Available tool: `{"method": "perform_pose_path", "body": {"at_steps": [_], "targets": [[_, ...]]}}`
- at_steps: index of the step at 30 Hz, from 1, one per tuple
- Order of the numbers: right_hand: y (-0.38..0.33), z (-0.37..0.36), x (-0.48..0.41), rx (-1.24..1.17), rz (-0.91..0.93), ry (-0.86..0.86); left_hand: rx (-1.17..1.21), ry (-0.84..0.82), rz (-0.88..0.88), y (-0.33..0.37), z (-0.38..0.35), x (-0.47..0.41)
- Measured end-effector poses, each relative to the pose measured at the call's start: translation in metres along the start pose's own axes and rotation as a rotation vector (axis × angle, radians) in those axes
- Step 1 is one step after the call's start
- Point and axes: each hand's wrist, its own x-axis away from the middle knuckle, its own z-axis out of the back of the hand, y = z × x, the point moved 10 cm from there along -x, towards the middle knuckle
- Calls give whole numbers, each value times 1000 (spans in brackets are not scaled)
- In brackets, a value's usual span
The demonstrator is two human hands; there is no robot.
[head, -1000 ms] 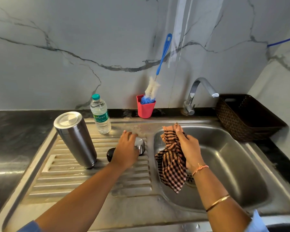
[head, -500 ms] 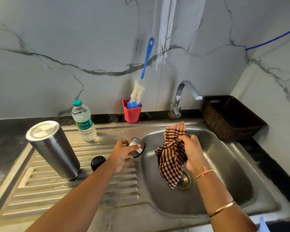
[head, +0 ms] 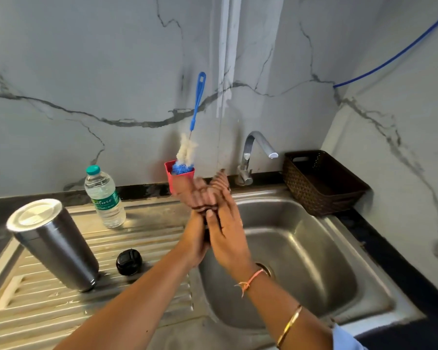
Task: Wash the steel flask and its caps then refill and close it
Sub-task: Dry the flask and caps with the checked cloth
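The steel flask [head: 56, 246] stands upside down and leaning on the ribbed drainboard [head: 147, 236] at the left. A black cap [head: 129, 261] lies beside its base. My left hand [head: 194, 223] and my right hand [head: 226, 236] are pressed together above the left rim of the sink [head: 314, 248], blurred by motion. A brown checked cloth [head: 219, 181] is caught between them, and my right hand grips it. The small steel cap is hidden between my hands and the cloth.
A water bottle [head: 104, 195] stands at the back of the drainboard. A red cup [head: 170, 176] holding a blue-handled bottle brush [head: 198, 102] sits against the wall. The tap [head: 259, 142] is off. A dark woven basket [head: 321, 183] stands right of the sink.
My left hand lifted the steel cap off the drainboard and carried it right to meet the cloth. Both hands have risen and closed together over the sink's left rim.
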Motion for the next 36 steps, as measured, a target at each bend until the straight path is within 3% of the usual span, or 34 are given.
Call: {"method": "perform_pose_path", "body": {"at_steps": [4,9,12,15,18,20,22,24,27,29,31,33,36], "targets": [[29,20,1,-405,-242,74,-93,-62,19,-5,-15,7],[-9,17,17,279,163,31,-180,-70,73,0,-20,11],[-19,25,9,443,293,-109,-381,-62,51,8,-16,9],[-3,29,-3,286,103,-313,-571,-69,-115,30,-22,7],[0,31,-4,-39,-49,-500,-719,-137,-102,31,-28,4],[-3,26,2,179,-51,-593,-786,-89,-147,38,-29,4],[-13,29,2,595,87,-450,-776,-34,-231,43,-30,4],[-26,28,4,735,173,-302,-861,-24,-279,42,-30,7],[-10,29,-2,586,32,-355,-839,81,-331,52,-27,12],[5,35,-7,286,-129,-470,-842,27,-353,51,-26,15],[11,36,-6,178,-185,-593,-997,-43,-310,40,-27,13],[10,38,-8,285,-132,-543,-992,-53,-261,37,-27,15],[-4,43,-6,617,-36,-263,-814,93,-135,43,-22,13]]}}
